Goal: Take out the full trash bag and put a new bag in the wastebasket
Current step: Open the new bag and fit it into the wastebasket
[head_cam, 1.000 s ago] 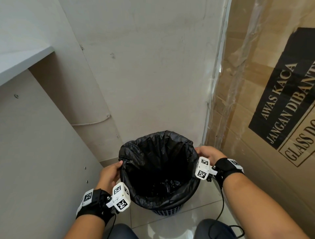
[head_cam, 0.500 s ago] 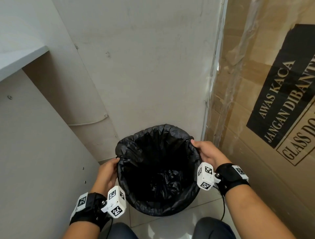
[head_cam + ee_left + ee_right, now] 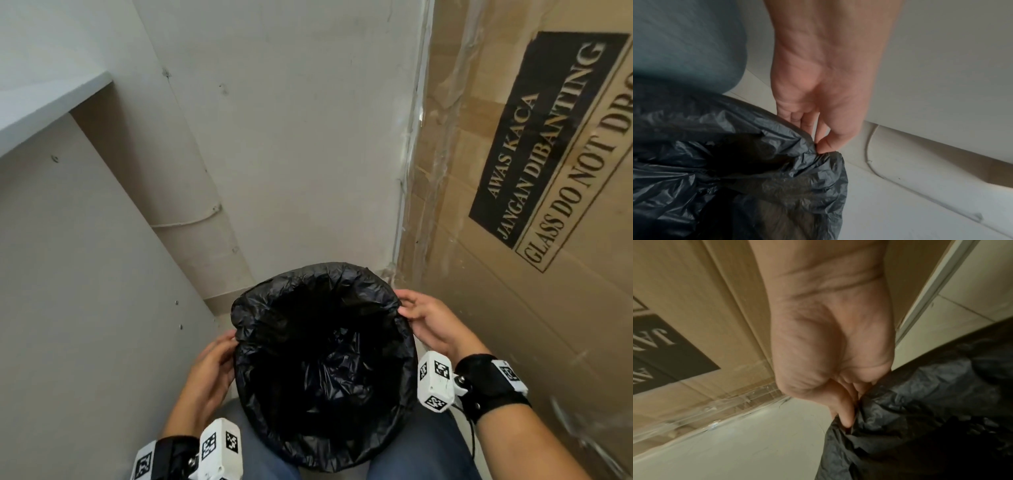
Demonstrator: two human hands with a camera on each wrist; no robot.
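A black trash bag (image 3: 322,363) hangs with its mouth wide open, close below my head camera. My left hand (image 3: 214,370) pinches the bag's left rim (image 3: 818,151) between thumb and fingers. My right hand (image 3: 428,322) pinches the right rim (image 3: 851,423) the same way. Crumpled black plastic lies dark at the bottom inside. The wastebasket itself is hidden under the bag in every view.
A tall cardboard box (image 3: 534,205) marked "GLASS DO NOT DROP" stands close on the right. A grey cabinet side (image 3: 85,308) closes the left, a white wall (image 3: 291,137) the back. My knees in jeans (image 3: 418,452) sit under the bag, above pale floor tiles (image 3: 735,443).
Both hands have lifted the bag's rim upward toward the camera. The basket's blue lattice base, seen a second ago, is now out of sight.
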